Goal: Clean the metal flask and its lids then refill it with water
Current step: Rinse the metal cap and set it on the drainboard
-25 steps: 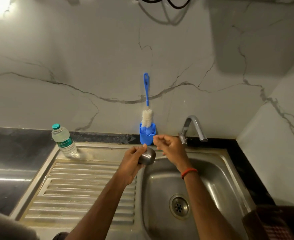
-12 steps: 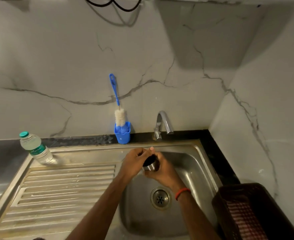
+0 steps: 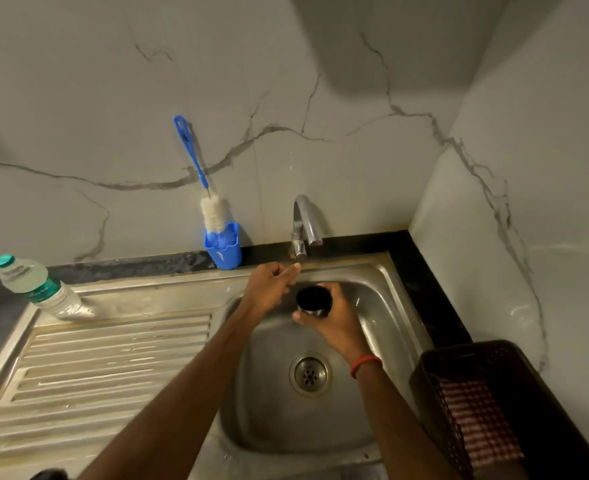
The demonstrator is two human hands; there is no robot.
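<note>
Near the sink's (image 3: 357, 269) back rim, right grip (image 3: 336, 323) holds lid (image 3: 313, 298).

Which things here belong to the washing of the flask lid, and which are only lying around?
For the job:
- lid, held in the right hand
- left hand, reaching toward the tap
- sink
- bottle brush, likely needed, standing in its blue holder

Just lying about:
- plastic bottle at the far left
- basket with a checked cloth
</note>
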